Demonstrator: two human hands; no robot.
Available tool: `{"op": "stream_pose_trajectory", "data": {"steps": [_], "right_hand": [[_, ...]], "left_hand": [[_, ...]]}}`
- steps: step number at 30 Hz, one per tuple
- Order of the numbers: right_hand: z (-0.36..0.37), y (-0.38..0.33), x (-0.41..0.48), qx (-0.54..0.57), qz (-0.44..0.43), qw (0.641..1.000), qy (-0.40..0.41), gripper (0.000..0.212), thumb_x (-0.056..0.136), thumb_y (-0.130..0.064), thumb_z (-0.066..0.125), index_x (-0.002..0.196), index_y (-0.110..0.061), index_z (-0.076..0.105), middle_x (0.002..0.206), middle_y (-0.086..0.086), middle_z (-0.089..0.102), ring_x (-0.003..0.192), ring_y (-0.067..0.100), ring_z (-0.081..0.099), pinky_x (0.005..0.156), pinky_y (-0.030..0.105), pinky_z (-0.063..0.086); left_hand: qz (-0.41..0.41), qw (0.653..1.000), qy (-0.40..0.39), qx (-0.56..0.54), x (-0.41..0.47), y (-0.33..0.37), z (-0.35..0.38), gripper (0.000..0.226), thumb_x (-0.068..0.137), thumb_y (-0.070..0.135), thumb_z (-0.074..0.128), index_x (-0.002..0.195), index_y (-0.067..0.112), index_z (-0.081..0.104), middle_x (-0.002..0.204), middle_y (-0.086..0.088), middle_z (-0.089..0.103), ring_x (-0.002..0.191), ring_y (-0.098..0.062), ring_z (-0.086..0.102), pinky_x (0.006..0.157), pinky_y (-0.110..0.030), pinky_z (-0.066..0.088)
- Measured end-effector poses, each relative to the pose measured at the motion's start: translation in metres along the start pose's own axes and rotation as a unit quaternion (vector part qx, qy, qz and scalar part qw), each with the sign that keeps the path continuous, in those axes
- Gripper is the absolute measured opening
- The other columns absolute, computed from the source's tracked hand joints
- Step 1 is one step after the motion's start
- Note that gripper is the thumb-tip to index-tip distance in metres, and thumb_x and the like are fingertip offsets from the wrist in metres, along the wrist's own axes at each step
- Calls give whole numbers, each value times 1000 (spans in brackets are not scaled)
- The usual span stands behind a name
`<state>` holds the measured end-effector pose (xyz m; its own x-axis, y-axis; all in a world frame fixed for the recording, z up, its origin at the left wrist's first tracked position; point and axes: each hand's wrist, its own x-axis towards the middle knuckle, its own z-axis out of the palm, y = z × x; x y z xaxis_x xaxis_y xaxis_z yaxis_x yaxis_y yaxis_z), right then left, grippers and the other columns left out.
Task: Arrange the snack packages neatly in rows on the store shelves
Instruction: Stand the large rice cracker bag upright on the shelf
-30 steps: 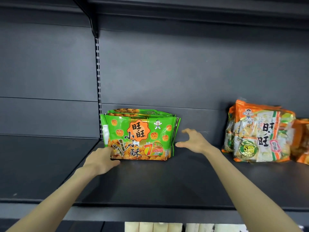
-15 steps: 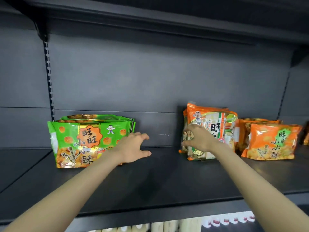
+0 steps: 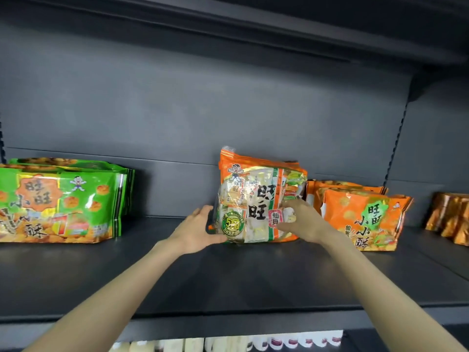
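An orange-and-white rice cracker package (image 3: 256, 196) stands upright in the middle of the dark shelf (image 3: 228, 280), with more like it behind. My left hand (image 3: 196, 229) presses its lower left edge, fingers spread. My right hand (image 3: 303, 219) grips its lower right side. A row of green snack packages (image 3: 63, 199) stands at the left. Orange snack packages (image 3: 360, 217) stand just right of my right hand.
Brown-gold packages (image 3: 449, 219) sit at the far right edge. An upper shelf (image 3: 253, 24) overhangs the space. Below the shelf front, white packaged goods (image 3: 228, 344) show on a lower level. A wide bare gap lies between the green row and the rice crackers.
The view shifted right. My left hand left the green packages and moved to the rice cracker package's left edge. My right hand slid from its left side to its right side.
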<state>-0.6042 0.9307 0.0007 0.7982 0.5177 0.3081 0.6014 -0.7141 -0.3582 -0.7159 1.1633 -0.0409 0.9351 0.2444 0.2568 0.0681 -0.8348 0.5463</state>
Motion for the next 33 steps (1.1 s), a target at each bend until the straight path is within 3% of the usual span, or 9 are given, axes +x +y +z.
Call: {"op": "stream_pose_trajectory", "data": {"steps": [3, 9, 12, 18, 20, 22, 24, 28, 33], "right_hand": [[0, 17, 12, 42, 6, 999, 2, 72, 80, -33, 72, 140, -13, 37, 146, 8, 38, 134, 22, 34, 107, 32, 31], [12, 34, 35, 162, 37, 986, 6, 113, 73, -40, 77, 150, -13, -2, 156, 7, 16, 143, 25, 22, 115, 44, 26], [20, 43, 49, 203, 53, 977, 29, 136, 50, -65, 80, 149, -25, -3, 154, 3, 20, 142, 23, 24, 113, 50, 30], [28, 49, 77, 293, 57, 952, 68, 147, 43, -69, 79, 148, -21, -11, 157, 2, 16, 145, 22, 17, 116, 50, 23], [31, 49, 84, 340, 56, 934, 89, 133, 59, -47, 83, 148, -13, -9, 154, 3, 25, 141, 21, 26, 116, 46, 26], [35, 51, 92, 364, 66, 922, 113, 107, 70, -30, 81, 146, -8, 8, 144, 0, 39, 133, 16, 38, 110, 35, 33], [36, 45, 96, 361, 68, 922, 124, 90, 68, -37, 80, 136, -11, 27, 133, -1, 45, 126, 16, 44, 105, 31, 37], [45, 41, 110, 368, 101, 915, 131, 108, 42, -78, 73, 123, -21, 31, 132, 3, 45, 127, 24, 42, 108, 50, 36], [45, 33, 115, 443, 75, 887, 108, 83, 68, -54, 74, 130, -20, 31, 112, -10, 61, 105, 14, 62, 102, 44, 46]], "left_hand": [[-32, 998, 11, -52, 19, 5, 10, 104, 73, 42, 76, 149, 14, 10, 155, -8, 22, 140, -23, 28, 110, -36, 30], [-79, 987, -15, -137, 55, 3, 27, 128, 65, 37, 83, 149, 14, -10, 159, -5, 4, 145, -22, 14, 116, -41, 24], [-87, 980, -49, -172, 72, -3, 31, 139, 58, 37, 88, 148, 17, -16, 157, -2, 12, 143, -19, 19, 116, -43, 24], [-65, 964, -69, -248, 94, -13, 40, 125, 63, 13, 86, 149, 20, -4, 126, 13, 49, 111, -4, 51, 95, -23, 42], [-46, 966, -54, -249, 96, -17, 39, 111, 65, 9, 84, 146, 21, 10, 113, 21, 49, 99, 6, 51, 80, -11, 43], [-36, 970, -44, -236, 98, -25, 37, 103, 65, 9, 84, 143, 23, 17, 112, 23, 50, 98, 8, 51, 77, -10, 43], [-28, 974, -43, -222, 98, -32, 35, 103, 64, 12, 85, 143, 25, 20, 120, 17, 53, 108, -1, 54, 90, -22, 46], [-10, 979, -29, -204, 98, -39, 33, 99, 64, 13, 84, 141, 27, 24, 126, 12, 53, 115, -9, 53, 102, -35, 44], [9, 979, -1, -202, 95, -45, 33, 94, 66, 11, 84, 138, 29, 26, 127, 10, 53, 113, -6, 53, 97, -28, 45]]}}
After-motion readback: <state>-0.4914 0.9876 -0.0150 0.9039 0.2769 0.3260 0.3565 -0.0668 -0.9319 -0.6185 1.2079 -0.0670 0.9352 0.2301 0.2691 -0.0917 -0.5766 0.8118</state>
